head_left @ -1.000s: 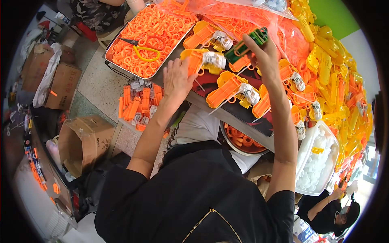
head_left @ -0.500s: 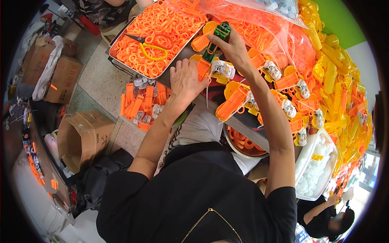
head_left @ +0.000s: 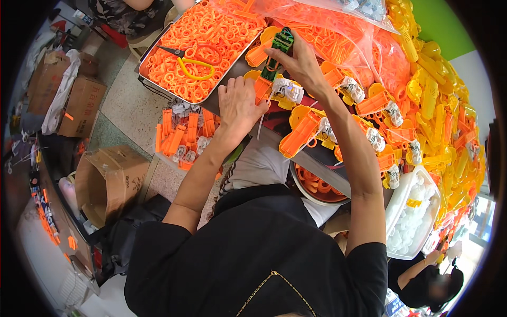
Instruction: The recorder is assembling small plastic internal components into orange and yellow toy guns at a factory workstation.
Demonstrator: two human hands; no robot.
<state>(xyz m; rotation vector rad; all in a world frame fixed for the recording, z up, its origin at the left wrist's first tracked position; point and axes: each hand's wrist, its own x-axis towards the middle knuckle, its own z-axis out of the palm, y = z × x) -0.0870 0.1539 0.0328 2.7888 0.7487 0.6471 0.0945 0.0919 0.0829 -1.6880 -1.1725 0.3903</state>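
My right hand [head_left: 303,62] is wrapped round a green-and-black cylindrical piece [head_left: 283,41], whose exact kind I cannot make out. Its lower end meets an orange plastic housing [head_left: 262,89] at the table edge. Closed around the left side of that housing is my left hand [head_left: 237,103], its fingertips partly hidden. Beside the housing lies a white wrapped bundle [head_left: 288,91] on a yellow part. Under my right forearm a larger orange housing [head_left: 301,135] rests on the table, with several similar orange-and-yellow sets in rows to its right.
A metal tray [head_left: 231,71] of orange rings holds scissors [head_left: 196,68] with red and yellow handles. Orange housings [head_left: 177,138] are heaped at left. Yellow parts [head_left: 430,105] pile up at right, near a white tub [head_left: 391,224]. A cardboard box [head_left: 119,177] stands on the floor; another person [head_left: 417,280] sits lower right.
Both hands, the housing and the green-and-black piece have shifted very slightly left in the picture, as has the tray. The grip of each hand looks the same.
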